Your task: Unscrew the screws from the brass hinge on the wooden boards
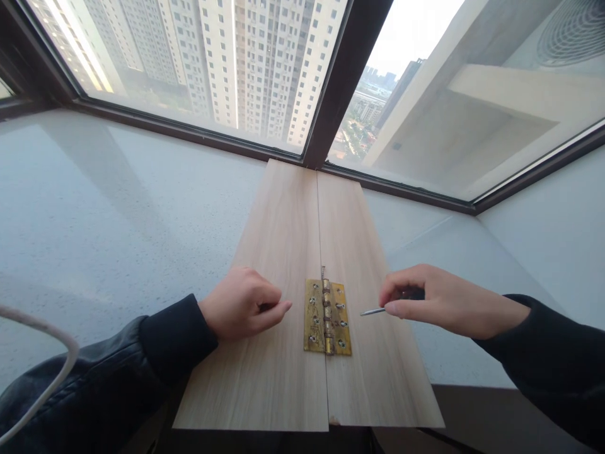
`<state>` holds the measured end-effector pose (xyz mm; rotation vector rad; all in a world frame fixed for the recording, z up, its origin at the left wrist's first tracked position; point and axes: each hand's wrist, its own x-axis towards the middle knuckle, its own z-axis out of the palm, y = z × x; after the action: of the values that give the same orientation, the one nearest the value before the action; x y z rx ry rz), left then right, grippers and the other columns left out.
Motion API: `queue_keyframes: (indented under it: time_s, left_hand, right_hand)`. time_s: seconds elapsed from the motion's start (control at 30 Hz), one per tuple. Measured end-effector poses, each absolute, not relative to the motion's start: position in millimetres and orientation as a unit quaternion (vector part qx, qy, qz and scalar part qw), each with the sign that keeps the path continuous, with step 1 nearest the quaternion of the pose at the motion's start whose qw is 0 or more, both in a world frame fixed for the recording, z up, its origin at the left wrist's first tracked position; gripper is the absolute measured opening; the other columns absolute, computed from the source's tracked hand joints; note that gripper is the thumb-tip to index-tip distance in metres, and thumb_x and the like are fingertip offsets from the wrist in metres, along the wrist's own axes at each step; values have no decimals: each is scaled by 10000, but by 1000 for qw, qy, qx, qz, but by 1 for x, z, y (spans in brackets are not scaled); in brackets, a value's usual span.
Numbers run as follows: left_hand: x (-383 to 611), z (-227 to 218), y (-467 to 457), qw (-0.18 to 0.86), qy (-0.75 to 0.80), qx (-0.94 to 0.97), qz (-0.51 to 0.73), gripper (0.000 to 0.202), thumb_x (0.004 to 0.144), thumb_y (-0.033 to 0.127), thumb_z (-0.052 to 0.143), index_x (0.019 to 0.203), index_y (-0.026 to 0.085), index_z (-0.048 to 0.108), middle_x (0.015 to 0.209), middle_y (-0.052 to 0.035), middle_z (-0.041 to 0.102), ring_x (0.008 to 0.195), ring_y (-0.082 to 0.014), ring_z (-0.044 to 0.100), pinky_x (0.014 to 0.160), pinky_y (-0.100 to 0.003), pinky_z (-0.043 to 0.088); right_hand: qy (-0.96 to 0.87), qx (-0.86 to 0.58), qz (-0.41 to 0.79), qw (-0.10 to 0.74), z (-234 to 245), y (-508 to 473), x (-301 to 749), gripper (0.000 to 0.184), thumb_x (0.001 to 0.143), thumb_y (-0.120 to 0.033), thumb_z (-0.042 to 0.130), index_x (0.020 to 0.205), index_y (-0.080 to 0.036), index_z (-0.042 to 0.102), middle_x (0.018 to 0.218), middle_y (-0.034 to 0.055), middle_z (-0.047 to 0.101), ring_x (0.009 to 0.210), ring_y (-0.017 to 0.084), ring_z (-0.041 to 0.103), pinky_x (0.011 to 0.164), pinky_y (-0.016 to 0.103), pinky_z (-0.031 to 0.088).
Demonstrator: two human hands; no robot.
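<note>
A brass-coloured hinge (328, 317) lies flat across the seam between two pale wooden boards. Screw heads show in several of its holes, and at least one screw on the right leaf looks raised or tilted. Just above the hinge, a small screw (323, 272) lies near the seam. My left hand (246, 304) rests over the left board (278, 239), fingers curled and thumb against the index finger; whatever is inside the curl is hidden. To the right of the hinge, my right hand (430, 299) grips a screwdriver (373, 311), its metal shaft pointing left, apart from the hinge.
The right board (352, 239) and its neighbour reach back to the dark window frame (326, 94). A white speckled sill (142, 189) spreads on both sides. A pale cable (70, 347) curves in at the lower left. The boards' front ends overhang a dark area.
</note>
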<state>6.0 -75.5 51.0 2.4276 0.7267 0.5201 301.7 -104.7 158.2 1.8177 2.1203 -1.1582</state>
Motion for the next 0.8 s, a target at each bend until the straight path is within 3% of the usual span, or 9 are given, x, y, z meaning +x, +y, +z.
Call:
queue_keyframes:
  time_s: [0.13,0.6,0.8]
  left_hand:
    - [5,50,-76,269,270,905,190,433,873,290,446,528,167,216,480,59,208,430,-58,185,455,-242,186]
    - [6,50,-75,271,272,905,183,430,878,299,438,528,169,223,477,58,221,429,-59,193,458,-242,198]
    - [5,50,-76,266,266,906,194,429,871,282,447,527,170,217,479,61,208,430,-59,186,454,-243,192]
  right_hand:
    - [702,632,-325,44,151,-109,283,156,761,-317,571,750,-202,677,806,43,689,742,191,610,667,317,466]
    - [692,655,-296,72,139,-103,274,151,774,-271,526,707,-193,636,710,14,686,656,150,608,615,272,460]
    - [698,650,-249,167,142,-102,265,420,851,-378,419,507,-193,575,480,41,578,432,149,483,455,308,344]
